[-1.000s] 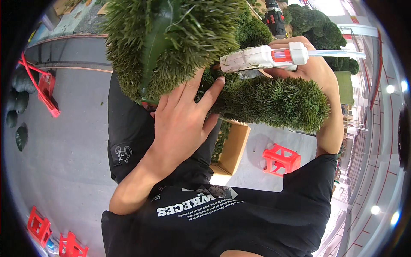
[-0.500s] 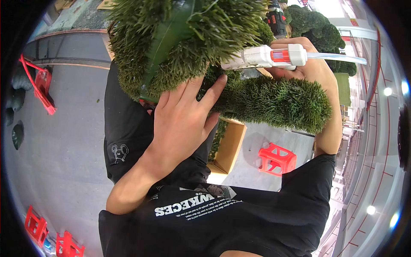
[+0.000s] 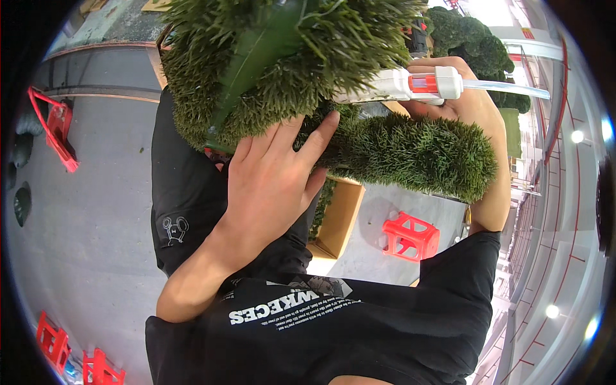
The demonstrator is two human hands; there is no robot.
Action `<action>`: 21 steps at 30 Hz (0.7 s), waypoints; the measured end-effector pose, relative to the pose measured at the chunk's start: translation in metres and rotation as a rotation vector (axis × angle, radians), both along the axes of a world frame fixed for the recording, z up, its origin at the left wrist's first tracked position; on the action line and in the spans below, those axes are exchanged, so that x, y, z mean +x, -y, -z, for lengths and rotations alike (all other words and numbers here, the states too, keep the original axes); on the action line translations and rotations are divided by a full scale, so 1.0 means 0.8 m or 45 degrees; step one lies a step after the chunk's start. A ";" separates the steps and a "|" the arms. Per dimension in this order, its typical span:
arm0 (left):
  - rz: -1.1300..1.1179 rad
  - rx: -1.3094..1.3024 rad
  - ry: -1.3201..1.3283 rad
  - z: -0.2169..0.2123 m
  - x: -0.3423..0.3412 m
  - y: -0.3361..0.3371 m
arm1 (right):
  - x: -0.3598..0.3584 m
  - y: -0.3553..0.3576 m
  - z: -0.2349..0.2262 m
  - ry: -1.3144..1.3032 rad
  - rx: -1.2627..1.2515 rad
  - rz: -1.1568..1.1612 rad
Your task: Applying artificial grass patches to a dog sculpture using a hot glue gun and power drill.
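Note:
A bulky piece covered in artificial grass (image 3: 289,77) fills the upper middle, with a smooth green strip (image 3: 247,70) along its face. A grass-covered limb (image 3: 423,154) reaches out to the right. My left hand (image 3: 273,176) grips the piece from below; some fingertips vanish under the blades, while the index finger lies against the limb's inner end. In my right hand (image 3: 463,102), beyond the limb, is a white hot glue gun (image 3: 378,85). A translucent glue stick (image 3: 507,86) sticks out of its rear. Grass hides the gun's nozzle.
Below the limb stands an open cardboard box (image 3: 341,218) with greenery inside. A red plastic stool (image 3: 410,236) is beside it, more red stools (image 3: 52,340) at lower left. Dark green foliage pieces (image 3: 471,48) and part of a power drill (image 3: 418,40) appear at upper right.
The grass piece has shifted slightly right at its upper part, and the glue gun a few pixels with it. Both hands keep nearly the same hold.

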State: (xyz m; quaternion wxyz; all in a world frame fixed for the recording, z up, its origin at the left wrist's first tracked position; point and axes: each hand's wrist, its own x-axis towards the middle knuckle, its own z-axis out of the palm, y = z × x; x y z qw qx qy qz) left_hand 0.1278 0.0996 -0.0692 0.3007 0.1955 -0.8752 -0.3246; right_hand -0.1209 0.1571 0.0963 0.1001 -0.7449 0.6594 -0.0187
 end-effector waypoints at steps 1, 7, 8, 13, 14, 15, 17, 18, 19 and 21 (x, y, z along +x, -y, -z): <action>-0.009 -0.007 0.003 0.001 0.001 0.001 | 0.002 0.002 0.002 0.018 -0.018 -0.015; 0.006 0.004 -0.005 -0.001 -0.002 0.000 | 0.005 -0.001 -0.010 -0.117 0.149 0.189; 0.008 0.005 -0.007 -0.001 -0.002 0.000 | 0.004 -0.001 -0.011 -0.204 0.194 0.184; -0.010 0.002 0.019 0.000 0.003 0.002 | -0.005 0.004 0.007 -0.046 -0.074 -0.106; -0.010 0.002 0.019 0.000 0.003 0.002 | -0.007 0.004 0.007 -0.022 -0.059 -0.121; -0.013 -0.004 0.016 0.000 0.003 0.002 | -0.006 0.004 0.007 -0.020 -0.060 -0.123; 0.002 -0.003 -0.010 -0.001 0.000 0.001 | -0.005 -0.001 0.000 0.102 0.064 0.072; 0.010 0.007 -0.019 -0.001 -0.002 0.000 | -0.004 -0.003 -0.004 0.092 0.066 0.080; 0.007 0.012 -0.015 -0.001 -0.001 0.000 | -0.004 0.000 -0.004 0.079 0.057 0.028; 0.003 0.006 -0.020 -0.001 -0.001 0.001 | -0.001 0.002 -0.003 0.065 0.047 -0.023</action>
